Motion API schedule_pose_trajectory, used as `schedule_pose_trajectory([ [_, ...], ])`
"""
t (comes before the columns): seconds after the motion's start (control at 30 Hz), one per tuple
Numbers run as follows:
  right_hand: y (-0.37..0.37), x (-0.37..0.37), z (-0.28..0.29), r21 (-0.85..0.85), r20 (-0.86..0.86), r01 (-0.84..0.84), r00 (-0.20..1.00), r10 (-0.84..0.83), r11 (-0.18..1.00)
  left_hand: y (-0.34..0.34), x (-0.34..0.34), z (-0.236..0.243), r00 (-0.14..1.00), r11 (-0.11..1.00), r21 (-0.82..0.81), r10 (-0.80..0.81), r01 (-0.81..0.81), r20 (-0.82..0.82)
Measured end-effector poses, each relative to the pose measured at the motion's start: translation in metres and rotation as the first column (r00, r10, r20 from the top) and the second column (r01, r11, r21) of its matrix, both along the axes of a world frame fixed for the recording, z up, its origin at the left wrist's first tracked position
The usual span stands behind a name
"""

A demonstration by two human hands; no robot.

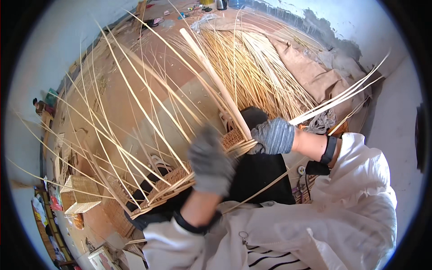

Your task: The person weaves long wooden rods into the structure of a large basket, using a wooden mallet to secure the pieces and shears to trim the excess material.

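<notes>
Across my lap lies a partly woven wicker basket (177,176), with long thin rods standing up and fanning out from its edge. My right hand (272,136), in a grey knit glove, is closed round the basket's right corner and a bundle of pale rods (338,101), whose ends stick out to the right. Beside that hand a thick peeled stake (215,81) rises from the corner. My left hand (209,163), also gloved, is over the middle of the woven edge; motion smears its fingers, so their grip cannot be made out.
A large heap of peeled rods (252,67) lies on the floor ahead, beside a brown cloth (303,69). A small wicker box (85,191) stands at the left, near a shelf (47,225) of mixed things. Upright rods spread widely over the left half.
</notes>
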State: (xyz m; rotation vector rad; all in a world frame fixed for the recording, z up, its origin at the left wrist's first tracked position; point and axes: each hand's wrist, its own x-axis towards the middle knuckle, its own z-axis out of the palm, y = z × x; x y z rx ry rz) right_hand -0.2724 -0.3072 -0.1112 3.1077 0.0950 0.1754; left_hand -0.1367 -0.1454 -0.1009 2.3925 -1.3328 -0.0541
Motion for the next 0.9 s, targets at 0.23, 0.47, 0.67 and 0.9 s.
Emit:
schedule_pose_trajectory([
  [0.23,0.007,0.011,0.017,0.073,-0.064,-0.022,0.998,0.027,0.997,0.030,-0.024,-0.033,0.943,0.998,-0.027,-0.040,0.052,0.330],
  [0.47,0.002,0.002,0.004,0.037,-0.049,-0.005,0.999,0.007,0.999,0.023,-0.022,-0.011,0.978,0.995,0.060,-0.090,0.080,0.187],
  [0.67,0.013,0.015,0.008,0.057,-0.119,0.057,0.992,-0.049,0.997,-0.039,-0.013,0.006,0.901,0.991,0.016,0.126,-0.131,-0.415],
  [0.9,0.012,-0.006,0.009,0.009,0.002,0.299,0.954,-0.299,0.954,-0.070,-0.031,0.002,0.826,0.979,0.187,0.167,-0.076,-0.538],
])
